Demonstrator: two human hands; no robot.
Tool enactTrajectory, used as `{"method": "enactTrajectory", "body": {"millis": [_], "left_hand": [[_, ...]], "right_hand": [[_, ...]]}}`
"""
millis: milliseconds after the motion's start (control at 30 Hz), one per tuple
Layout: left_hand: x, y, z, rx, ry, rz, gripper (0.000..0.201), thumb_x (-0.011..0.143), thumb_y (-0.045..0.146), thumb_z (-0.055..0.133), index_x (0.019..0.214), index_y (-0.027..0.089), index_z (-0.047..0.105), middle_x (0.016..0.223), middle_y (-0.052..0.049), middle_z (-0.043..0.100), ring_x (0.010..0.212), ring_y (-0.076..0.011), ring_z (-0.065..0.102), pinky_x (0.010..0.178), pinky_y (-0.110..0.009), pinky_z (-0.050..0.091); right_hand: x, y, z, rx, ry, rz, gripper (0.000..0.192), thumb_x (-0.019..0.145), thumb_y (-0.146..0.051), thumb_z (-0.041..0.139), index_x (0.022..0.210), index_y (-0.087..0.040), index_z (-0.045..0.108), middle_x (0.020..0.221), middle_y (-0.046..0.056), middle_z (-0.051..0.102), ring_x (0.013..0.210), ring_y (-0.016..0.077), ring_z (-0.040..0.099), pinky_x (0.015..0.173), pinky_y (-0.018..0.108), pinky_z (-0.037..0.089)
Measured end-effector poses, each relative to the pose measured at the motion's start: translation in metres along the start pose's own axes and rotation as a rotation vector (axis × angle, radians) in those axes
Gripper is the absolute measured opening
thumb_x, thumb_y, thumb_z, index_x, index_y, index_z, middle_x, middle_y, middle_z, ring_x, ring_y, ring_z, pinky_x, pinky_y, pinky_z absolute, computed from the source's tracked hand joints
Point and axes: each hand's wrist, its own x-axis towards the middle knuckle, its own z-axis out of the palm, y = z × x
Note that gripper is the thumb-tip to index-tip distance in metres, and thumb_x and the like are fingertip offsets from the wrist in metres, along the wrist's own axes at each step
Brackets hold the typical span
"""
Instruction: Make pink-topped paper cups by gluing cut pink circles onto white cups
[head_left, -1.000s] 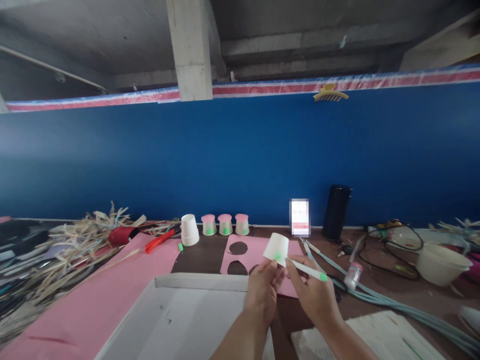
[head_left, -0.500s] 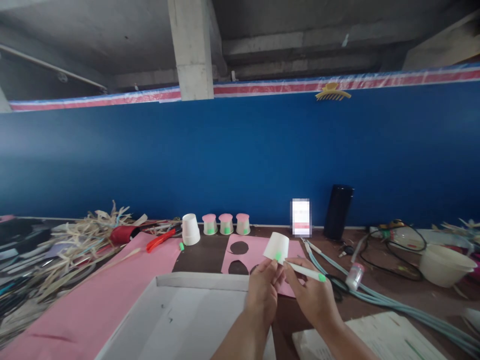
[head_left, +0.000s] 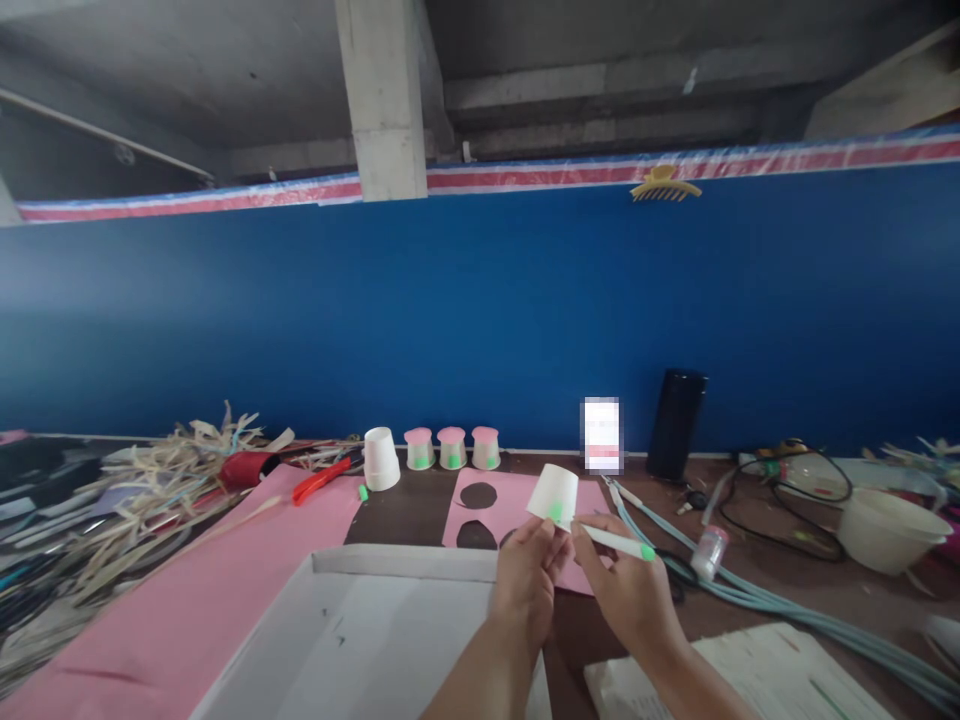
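Note:
My left hand (head_left: 529, 565) grips a white paper cup (head_left: 553, 490) by its lower rim, with the cup upside down and a little tilted. A green patch shows on the cup's side near that rim. Pinched in my right hand (head_left: 626, 575) is a white marker (head_left: 615, 542) with a green end, its tip close to the green patch. Behind the hands lies pink paper (head_left: 517, 490) with round holes cut in it. Three upturned cups (head_left: 452, 455) with pink tops and green patches stand in a row at the back.
Stacked white cups (head_left: 381, 460) stand left of the row, near a small green cap (head_left: 364, 493) and red-handled scissors (head_left: 322, 482). A white box lid (head_left: 375, 630) lies in front. To the right are pale blue cables (head_left: 795, 605), a black cylinder (head_left: 676, 425) and a white tub (head_left: 892, 530).
The marker in my right hand has shifted very slightly to the right. The green patch on the held cup looks a little larger. My left hand keeps its place.

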Motion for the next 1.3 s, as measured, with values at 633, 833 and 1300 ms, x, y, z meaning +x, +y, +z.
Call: {"method": "enactTrajectory", "body": {"millis": [633,833,1300], "left_hand": [[0.0028,-0.0009,-0.0025,-0.045,0.038,-0.008,0.013,0.067,0.014,0.074,0.077,0.012,0.065,0.082,-0.008,0.068,0.078,-0.0153,0.066,0.087,-0.029,0.05],[0.0012,-0.0009,-0.0012,-0.063,0.025,-0.029,0.014,0.068,0.012,0.073,0.08,0.011,0.065,0.083,-0.007,0.068,0.076,-0.0153,0.066,0.088,-0.032,0.05],[-0.0011,-0.0017,-0.0012,-0.087,0.0,-0.044,0.013,0.067,0.013,0.073,0.076,0.011,0.065,0.081,-0.007,0.069,0.077,-0.0165,0.066,0.087,-0.031,0.05]], "right_hand": [[-0.0007,0.0015,0.0005,0.01,-0.015,0.027,0.021,0.084,-0.038,0.054,0.086,-0.02,0.063,0.08,0.004,0.069,0.068,0.0164,0.064,0.061,0.023,0.05],[0.002,0.0072,-0.0028,-0.005,0.058,0.029,0.024,0.084,-0.039,0.053,0.091,-0.018,0.064,0.088,0.007,0.07,0.075,0.0183,0.066,0.067,0.025,0.051],[0.0017,0.0059,-0.0027,-0.025,0.055,0.009,0.024,0.085,-0.039,0.052,0.091,-0.019,0.064,0.09,0.008,0.07,0.074,0.0184,0.066,0.067,0.026,0.053]]}}
